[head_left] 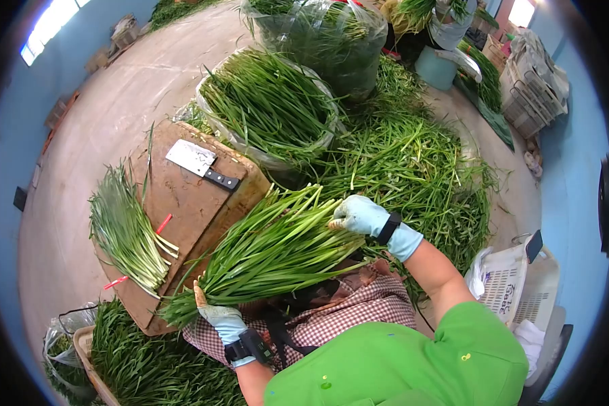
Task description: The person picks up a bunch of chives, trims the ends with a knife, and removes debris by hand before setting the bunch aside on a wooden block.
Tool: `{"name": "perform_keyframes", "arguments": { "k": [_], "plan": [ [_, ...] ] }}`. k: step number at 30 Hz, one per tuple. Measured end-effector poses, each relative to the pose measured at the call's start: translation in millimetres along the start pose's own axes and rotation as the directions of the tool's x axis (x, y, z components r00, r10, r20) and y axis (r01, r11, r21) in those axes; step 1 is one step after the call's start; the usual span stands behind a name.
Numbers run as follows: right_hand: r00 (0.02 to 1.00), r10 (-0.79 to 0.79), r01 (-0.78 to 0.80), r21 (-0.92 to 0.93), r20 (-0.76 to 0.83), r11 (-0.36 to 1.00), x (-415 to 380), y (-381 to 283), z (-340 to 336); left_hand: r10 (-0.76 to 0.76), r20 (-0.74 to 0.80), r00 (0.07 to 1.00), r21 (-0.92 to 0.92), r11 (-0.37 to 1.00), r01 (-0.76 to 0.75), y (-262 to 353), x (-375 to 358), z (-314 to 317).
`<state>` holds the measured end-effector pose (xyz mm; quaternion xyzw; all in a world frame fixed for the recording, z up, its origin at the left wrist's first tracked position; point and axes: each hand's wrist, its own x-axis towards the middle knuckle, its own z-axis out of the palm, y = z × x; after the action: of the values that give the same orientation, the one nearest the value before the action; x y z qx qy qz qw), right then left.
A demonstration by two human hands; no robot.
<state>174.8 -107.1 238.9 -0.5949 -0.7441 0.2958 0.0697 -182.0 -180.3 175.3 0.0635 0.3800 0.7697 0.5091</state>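
A large bunch of garlic chives [271, 247] lies across my lap, leaf tips to the left and pale stem ends to the right. My left hand [222, 321], in a light blue glove, is closed around the leafy end, its lower fingers partly hidden. At the stem ends, my gloved right hand [363, 215] is curled in a pinch on some stems. Beyond the bunch, a cleaver [191, 158] with a black handle rests on a brown board [176, 196]. A smaller bunch of chives [125, 227] lies on the board's left side, over a red strip [164, 223].
A plastic-lined container of chives [271, 101] stands behind the board, near a full clear bag [325, 47]. Loose leaves [419, 183] heap on the floor at right. A crate of greens [81, 345] sits lower left; white baskets [507, 277] stand right. Another person [450, 27] is at the back.
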Motion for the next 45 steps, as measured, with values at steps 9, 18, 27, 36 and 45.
{"name": "perform_keyframes", "arguments": {
  "k": [9, 18, 27, 36, 45],
  "plan": [
    [0.773, 0.006, -0.292, -0.347, -0.635, 0.891, -34.4, 86.2, 0.0, -0.012, -0.006, 1.0, -0.018, 1.0, 0.012, 0.1, -2.0, 0.4],
    [0.916, -0.164, 0.205, 0.076, -0.367, 0.976, -25.5, 20.4, -4.4, -0.07, -0.028, 0.997, -0.024, 0.997, 0.069, -3.7, 1.1, 3.1],
    [0.934, 0.014, -0.055, 0.104, 0.358, 0.993, 53.6, -12.8, 11.1, 0.066, -0.026, 0.997, 0.092, 0.994, -0.064, -3.3, 0.0, -5.2],
    [0.972, -0.055, -0.036, -0.375, -0.23, 0.926, 45.5, 62.8, 21.3, 0.031, 0.145, 0.989, 0.008, 0.999, -0.032, 27.8, -14.9, 78.2],
    [0.856, 0.28, -0.406, -0.229, -0.436, 0.885, -34.0, 133.8, -1.3, 0.103, 0.295, 0.95, 0.097, 0.986, -0.137, 44.6, -10.7, 114.3]
  ]
}}
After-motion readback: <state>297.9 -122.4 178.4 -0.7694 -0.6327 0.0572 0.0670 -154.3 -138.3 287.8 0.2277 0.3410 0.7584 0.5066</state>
